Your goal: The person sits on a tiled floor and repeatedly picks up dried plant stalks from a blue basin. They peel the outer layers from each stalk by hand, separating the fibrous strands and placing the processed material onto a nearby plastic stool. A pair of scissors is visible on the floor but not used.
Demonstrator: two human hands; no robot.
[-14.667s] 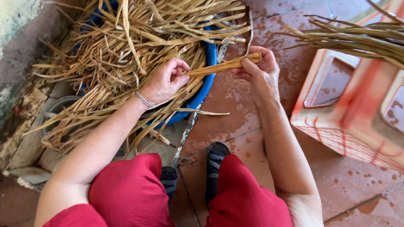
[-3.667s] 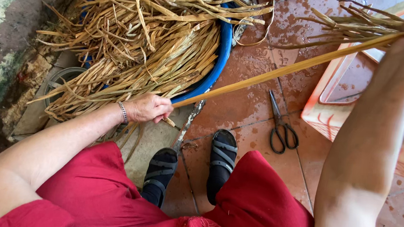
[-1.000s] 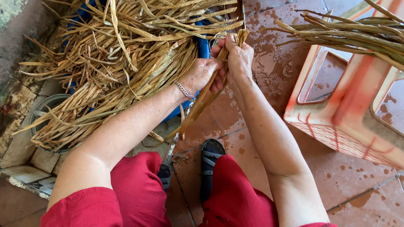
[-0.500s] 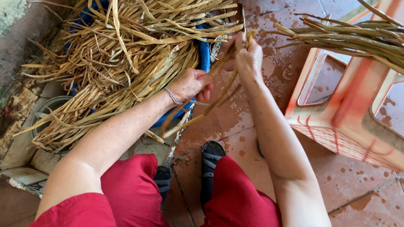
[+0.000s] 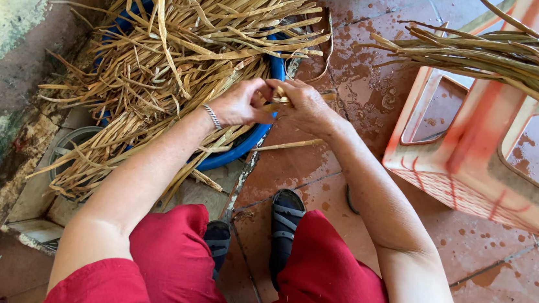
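Note:
My left hand (image 5: pixel 240 102) and my right hand (image 5: pixel 305 104) meet above the rim of a blue basin (image 5: pixel 244 148), both pinching the end of one tan dried reed strip (image 5: pixel 280 98). The rest of that strip is hidden behind my hands. The basin is heaped with a tangle of dried reed strips (image 5: pixel 180 53) that spill over its left and front sides. A thin bracelet sits on my left wrist.
An orange plastic stool (image 5: pixel 476 163) lies on its side at the right, with a bundle of greenish-brown reeds (image 5: pixel 511 59) across it. A loose strip (image 5: pixel 286 145) lies on the wet red floor tiles. A stained wall runs along the left. My sandalled feet (image 5: pixel 286 221) rest below.
My hands have drawn together over the basin rim. The long strip that hung down between them half a second ago is now bunched at my fingertips.

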